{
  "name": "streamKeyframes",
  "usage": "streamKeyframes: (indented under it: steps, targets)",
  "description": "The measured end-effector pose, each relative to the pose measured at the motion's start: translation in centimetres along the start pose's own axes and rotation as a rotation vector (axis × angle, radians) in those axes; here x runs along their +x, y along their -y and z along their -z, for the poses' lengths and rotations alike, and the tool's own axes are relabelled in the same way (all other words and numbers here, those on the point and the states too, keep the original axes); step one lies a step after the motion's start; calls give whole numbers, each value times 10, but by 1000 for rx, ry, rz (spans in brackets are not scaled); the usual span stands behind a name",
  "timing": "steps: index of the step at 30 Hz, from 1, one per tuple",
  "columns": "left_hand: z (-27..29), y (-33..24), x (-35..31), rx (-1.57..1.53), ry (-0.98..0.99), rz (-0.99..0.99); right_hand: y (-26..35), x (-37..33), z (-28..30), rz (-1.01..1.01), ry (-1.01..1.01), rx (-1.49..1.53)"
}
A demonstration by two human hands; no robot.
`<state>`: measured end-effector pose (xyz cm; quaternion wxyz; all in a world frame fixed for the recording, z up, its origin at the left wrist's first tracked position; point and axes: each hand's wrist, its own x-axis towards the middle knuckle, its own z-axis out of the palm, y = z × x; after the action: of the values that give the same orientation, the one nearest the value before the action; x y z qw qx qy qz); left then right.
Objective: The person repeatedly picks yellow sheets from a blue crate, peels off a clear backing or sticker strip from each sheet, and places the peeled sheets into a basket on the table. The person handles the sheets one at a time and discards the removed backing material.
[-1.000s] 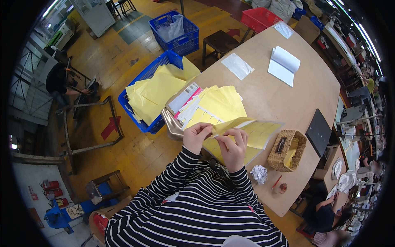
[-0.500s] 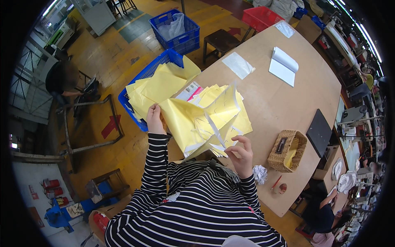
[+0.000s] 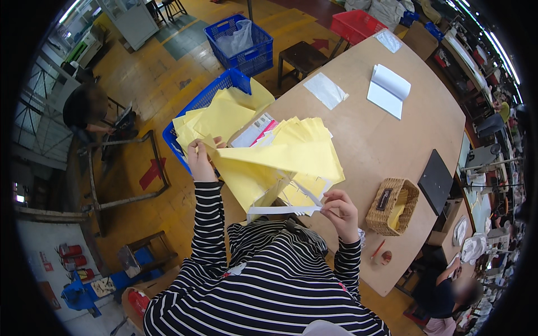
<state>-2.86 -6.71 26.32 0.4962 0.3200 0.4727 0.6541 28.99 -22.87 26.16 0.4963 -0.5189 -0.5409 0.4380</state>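
Observation:
My left hand (image 3: 203,161) grips the upper left edge of a yellow sheet (image 3: 238,176) with cut slits and white edging. The sheet is held up and folded over itself. My right hand (image 3: 341,211) pinches the end of a narrow white strip (image 3: 283,210), which stretches along the sheet's near edge; whether it is still joined to the sheet on the left I cannot tell. Underneath, a fanned stack of yellow sheets (image 3: 322,145) lies at the table's left edge. More yellow sheets (image 3: 224,115) overflow a blue crate (image 3: 193,105) beside it.
On the brown table (image 3: 381,145) are an open notebook (image 3: 386,92), a wicker basket (image 3: 386,215), a black board (image 3: 436,180), a red pencil (image 3: 378,248) and crumpled white paper (image 3: 361,236) partly behind my sleeve. A metal frame (image 3: 126,196) and a seated person (image 3: 84,106) are to the left.
My left hand has shifted slightly left and up, and my right hand slightly right. The sheet has folded over, and the white strip is now drawn straight, its end pinched by my right hand.

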Motion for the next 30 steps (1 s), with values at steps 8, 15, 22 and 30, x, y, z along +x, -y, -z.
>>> streamKeyframes:
  steps: [8, 15, 22, 30]
  targets:
    - [-41, 17, -38, 174, 385, 39, 24, 22, -25, 60, -53, 478]
    - [-80, -12, -63, 948, 892, -639, 36, 33, -46, -24, -15, 517]
    - [-107, 40, -53, 1260, 1330, -412, 37, 29, -66, 153, 238, 772]
    - [-68, 38, -24, 1010, 999, -317, 24, 22, -28, 127, -486, 723]
